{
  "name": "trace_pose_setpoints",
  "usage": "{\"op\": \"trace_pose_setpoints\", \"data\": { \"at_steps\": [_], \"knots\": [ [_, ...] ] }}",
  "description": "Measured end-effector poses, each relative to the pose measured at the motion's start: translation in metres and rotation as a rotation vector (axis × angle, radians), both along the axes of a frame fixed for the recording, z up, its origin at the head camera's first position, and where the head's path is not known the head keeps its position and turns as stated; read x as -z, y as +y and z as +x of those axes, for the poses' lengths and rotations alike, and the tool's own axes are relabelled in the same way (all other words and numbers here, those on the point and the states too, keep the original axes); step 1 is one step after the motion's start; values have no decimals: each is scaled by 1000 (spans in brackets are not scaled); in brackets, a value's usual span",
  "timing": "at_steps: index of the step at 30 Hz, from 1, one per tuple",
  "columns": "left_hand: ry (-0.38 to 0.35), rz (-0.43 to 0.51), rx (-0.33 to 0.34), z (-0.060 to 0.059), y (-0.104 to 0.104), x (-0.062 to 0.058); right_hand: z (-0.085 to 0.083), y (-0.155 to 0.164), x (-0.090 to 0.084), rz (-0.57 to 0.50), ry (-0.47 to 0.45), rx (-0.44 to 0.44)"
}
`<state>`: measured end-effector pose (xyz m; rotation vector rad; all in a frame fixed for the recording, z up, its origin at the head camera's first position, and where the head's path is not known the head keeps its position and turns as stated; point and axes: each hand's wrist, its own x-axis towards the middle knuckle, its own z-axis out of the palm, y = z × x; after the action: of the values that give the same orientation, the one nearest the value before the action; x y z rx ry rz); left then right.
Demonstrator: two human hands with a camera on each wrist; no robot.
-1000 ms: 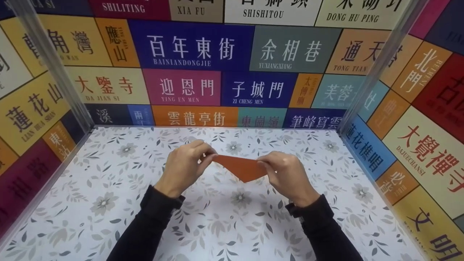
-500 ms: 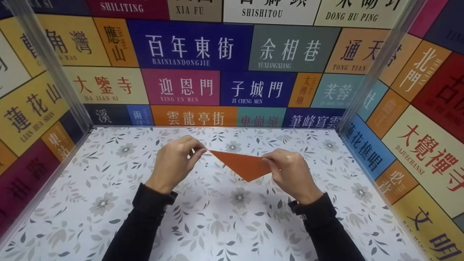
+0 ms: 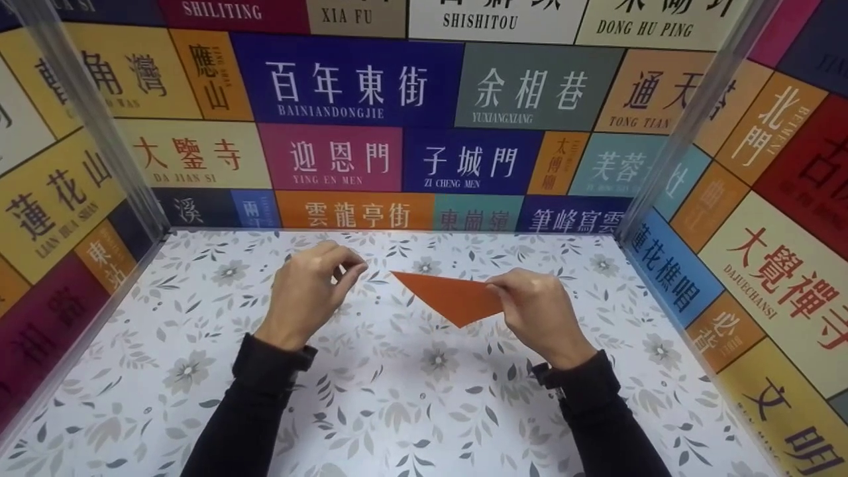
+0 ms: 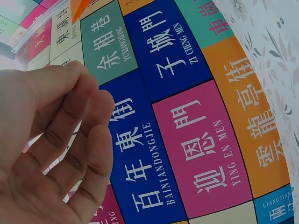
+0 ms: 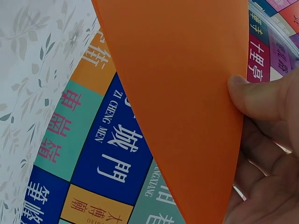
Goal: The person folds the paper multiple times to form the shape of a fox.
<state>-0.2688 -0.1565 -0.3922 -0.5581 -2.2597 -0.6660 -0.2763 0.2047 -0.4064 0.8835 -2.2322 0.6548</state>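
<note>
An orange paper folded into a triangle [image 3: 452, 296] is held above the floral table [image 3: 397, 411]. My right hand [image 3: 530, 308] pinches its right corner between thumb and fingers; in the right wrist view the orange paper [image 5: 187, 102] fills the frame with the thumb [image 5: 254, 95] pressed on its edge. My left hand [image 3: 311, 291] hovers a short way left of the paper's free tip, fingers loosely curled with nothing in them. In the left wrist view the left hand's fingers [image 4: 70, 140] are empty, and a corner of the orange paper [image 4: 78, 7] shows at the top.
Colourful sign panels [image 3: 358, 86] wall the back and both sides. Clear upright posts stand at the back left corner [image 3: 93, 126] and the back right corner [image 3: 689, 126]. Black sleeves [image 3: 258, 411] cover both forearms.
My left hand has let go of the paper's left tip and drawn away to the left. My right hand keeps its pinch and has shifted the paper slightly right.
</note>
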Motion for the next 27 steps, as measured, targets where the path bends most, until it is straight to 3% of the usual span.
{"op": "trace_pose_setpoints", "data": {
  "at_steps": [17, 27],
  "knots": [
    [70, -54, 72, 10, 29, 3, 5, -12, 5, 40, -16, -41],
    [-7, -152, 135, 11, 43, 13, 8, -23, 10, 8, -139, -96]
  ]
}}
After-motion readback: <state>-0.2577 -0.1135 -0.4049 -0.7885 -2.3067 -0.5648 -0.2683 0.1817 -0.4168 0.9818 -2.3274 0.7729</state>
